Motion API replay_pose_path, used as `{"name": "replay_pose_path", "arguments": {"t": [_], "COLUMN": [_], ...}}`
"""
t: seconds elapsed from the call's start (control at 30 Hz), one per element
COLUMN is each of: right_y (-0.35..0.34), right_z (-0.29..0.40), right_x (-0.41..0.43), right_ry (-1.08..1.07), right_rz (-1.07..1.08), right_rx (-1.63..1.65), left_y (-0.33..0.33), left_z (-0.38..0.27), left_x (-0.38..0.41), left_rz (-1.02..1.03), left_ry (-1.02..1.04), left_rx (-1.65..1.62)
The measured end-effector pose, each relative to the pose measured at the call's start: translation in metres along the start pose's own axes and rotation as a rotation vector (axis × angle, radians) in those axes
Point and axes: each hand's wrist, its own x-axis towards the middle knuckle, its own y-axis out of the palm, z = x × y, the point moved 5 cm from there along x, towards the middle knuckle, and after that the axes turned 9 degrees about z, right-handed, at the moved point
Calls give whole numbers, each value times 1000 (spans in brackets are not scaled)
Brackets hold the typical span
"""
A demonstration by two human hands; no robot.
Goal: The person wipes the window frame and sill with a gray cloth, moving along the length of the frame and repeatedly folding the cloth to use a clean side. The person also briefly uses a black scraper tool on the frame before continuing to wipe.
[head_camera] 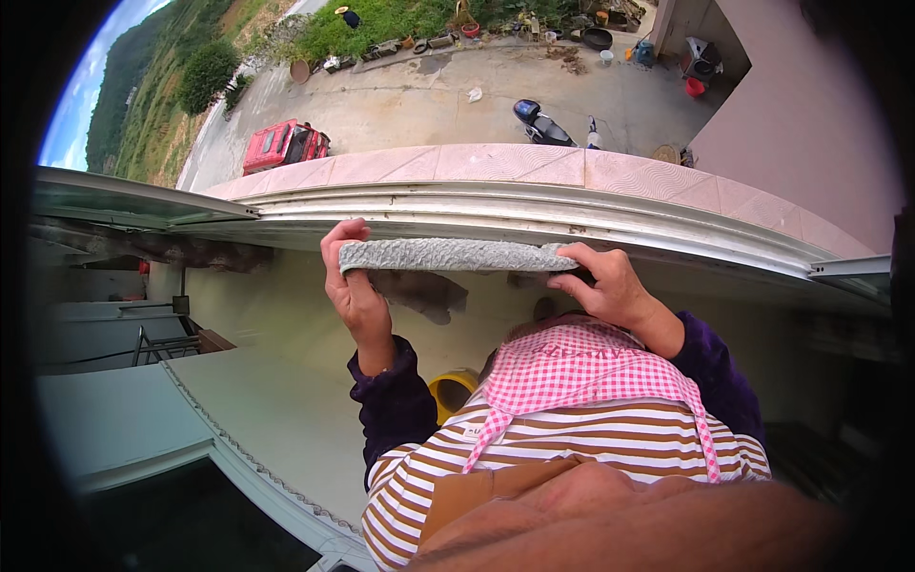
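A grey, long cleaning pad (457, 254) with a rough, fabric-like surface is stretched level between my two hands. My left hand (355, 293) grips its left end, thumb below and fingers curled round the far side. At the other end, my right hand (607, 282) pinches the pad's corner between thumb and fingers. The pad is held just on the room side of the aluminium window track (429, 204). Its underside is mostly hidden from me.
Window sashes stand at the left (136, 196) and right (858, 272). Outside the track runs a pink tiled sill (500, 163), with a yard, a red vehicle (286, 146) and a motorcycle (545, 125) far below. A yellow bucket (452, 393) is on the floor beside me.
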Motion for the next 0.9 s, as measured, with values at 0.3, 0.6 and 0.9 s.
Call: {"name": "replay_pose_path", "arguments": {"t": [0.3, 0.6, 0.9], "right_y": [-25, -37, -73], "right_z": [-48, -57, -58], "right_x": [-79, -115, -140], "right_ry": [399, 228, 216], "right_rz": [456, 443, -173], "right_rx": [1069, 1232, 555], "left_y": [96, 141, 169], "left_z": [-74, -124, -169], "left_x": [19, 14, -23], "left_rz": [292, 283, 587], "left_ry": [45, 32, 314], "left_rx": [-26, -76, 405]}}
